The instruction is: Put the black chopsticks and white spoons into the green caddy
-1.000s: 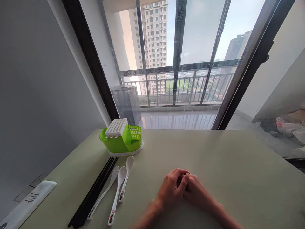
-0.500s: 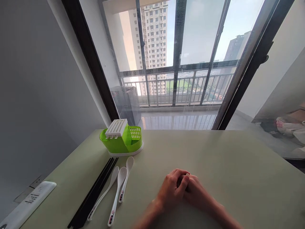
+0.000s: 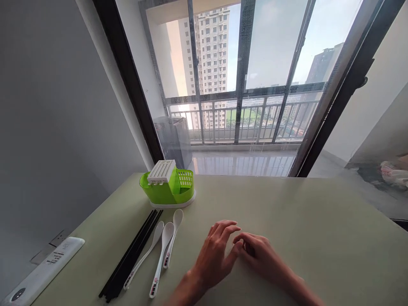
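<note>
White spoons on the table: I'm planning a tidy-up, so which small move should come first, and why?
Probably the left hand reaching left to the nearest white plastic spoon: both hands are empty, and the green plastic cutlery holder stands just beyond.

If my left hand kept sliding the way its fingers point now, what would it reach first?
Probably nothing nearby: the left hand points up and to the right over bare table, so the way looks free to the far edge. The spoons lie off to its left.

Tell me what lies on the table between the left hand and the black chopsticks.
In the head view, three white spoons lie side by side between the left hand and the black chopsticks, on the pale green table.
</note>
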Demonstrator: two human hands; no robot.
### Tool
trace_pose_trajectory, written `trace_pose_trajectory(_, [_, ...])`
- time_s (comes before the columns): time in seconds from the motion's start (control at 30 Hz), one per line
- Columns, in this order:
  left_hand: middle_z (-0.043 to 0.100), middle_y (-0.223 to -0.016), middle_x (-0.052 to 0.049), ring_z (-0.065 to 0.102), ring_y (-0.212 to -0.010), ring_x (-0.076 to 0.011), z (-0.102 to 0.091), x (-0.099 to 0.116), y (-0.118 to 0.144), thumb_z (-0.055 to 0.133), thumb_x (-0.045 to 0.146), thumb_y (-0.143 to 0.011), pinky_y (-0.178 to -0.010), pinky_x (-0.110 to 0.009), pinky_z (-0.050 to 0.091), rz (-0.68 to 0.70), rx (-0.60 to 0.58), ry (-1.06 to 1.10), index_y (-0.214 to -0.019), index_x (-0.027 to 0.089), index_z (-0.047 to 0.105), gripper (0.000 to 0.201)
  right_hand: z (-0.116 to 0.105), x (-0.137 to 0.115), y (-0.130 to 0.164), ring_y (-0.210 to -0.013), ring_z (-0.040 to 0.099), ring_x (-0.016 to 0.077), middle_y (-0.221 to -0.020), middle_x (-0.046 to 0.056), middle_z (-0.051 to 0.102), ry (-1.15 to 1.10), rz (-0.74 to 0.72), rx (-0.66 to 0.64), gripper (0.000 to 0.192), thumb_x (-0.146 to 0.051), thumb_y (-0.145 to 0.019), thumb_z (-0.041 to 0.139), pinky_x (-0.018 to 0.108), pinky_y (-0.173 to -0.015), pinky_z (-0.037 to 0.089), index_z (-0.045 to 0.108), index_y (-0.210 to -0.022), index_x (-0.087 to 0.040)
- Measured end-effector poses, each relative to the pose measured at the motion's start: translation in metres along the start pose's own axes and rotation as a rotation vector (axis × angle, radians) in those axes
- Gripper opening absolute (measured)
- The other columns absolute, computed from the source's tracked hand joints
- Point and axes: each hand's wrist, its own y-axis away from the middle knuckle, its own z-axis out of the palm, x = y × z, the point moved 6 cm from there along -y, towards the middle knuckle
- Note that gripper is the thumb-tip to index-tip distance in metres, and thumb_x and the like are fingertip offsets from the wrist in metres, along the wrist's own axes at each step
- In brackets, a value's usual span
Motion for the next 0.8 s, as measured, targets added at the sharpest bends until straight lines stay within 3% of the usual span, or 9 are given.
trace_pose_trajectory(0.2, [0.064, -0.124, -0.005, 0.055, -0.123, -0.0223, -0.092, -0.028, 0.026, 0.049, 0.026, -0.098, -0.109, -0.042, 0.043, -0.043, 0.233, -0.329, -0.123, 0.025, 0.058, 0.027, 0.001, 0.000, 0.002, -0.057, 0.050, 0.0128, -0.066, -0.002, 0.060, -0.010, 0.040, -0.042, 0.028, -0.035, -0.097, 0.044, 0.023, -0.058, 0.041, 0.069, -0.095, -0.022])
trace_pose_trajectory(0.4, [0.068, -0.120, -0.007, 0.058, -0.118, -0.0272, -0.174, -0.066, 0.065, 0.050, 0.037, -0.095, -0.104, -0.042, 0.046, -0.286, 0.324, -0.687, -0.119, 0.022, 0.061, 0.031, 0.002, 0.001, 0.003, -0.058, 0.052, 0.0132, -0.066, -0.001, 0.060, 0.001, 0.034, -0.056, 0.032, -0.040, -0.098, 0.043, 0.024, -0.059, 0.042, 0.069, -0.095, -0.022])
trace_pose_trajectory(0.53, [0.070, -0.119, -0.008, 0.060, -0.117, -0.0298, -0.195, -0.084, 0.093, 0.049, 0.039, -0.092, -0.101, -0.044, 0.046, -0.417, 0.249, -0.827, -0.119, 0.021, 0.063, 0.035, 0.002, 0.001, 0.004, -0.058, 0.052, 0.0138, -0.066, -0.001, 0.060, -0.005, 0.029, -0.043, 0.033, -0.041, -0.098, 0.043, 0.024, -0.058, 0.043, 0.069, -0.094, -0.022])
trace_pose_trajectory(0.8, [0.068, -0.127, -0.010, 0.060, -0.119, -0.0315, -0.199, -0.103, 0.146, 0.043, 0.041, -0.090, -0.101, -0.046, 0.045, -0.695, 0.105, -0.877, -0.125, 0.021, 0.062, 0.045, 0.003, 0.003, 0.005, -0.058, 0.051, 0.0137, -0.065, -0.001, 0.058, 0.004, 0.027, -0.044, 0.032, -0.040, -0.098, 0.042, 0.025, -0.058, 0.041, 0.069, -0.095, -0.022])
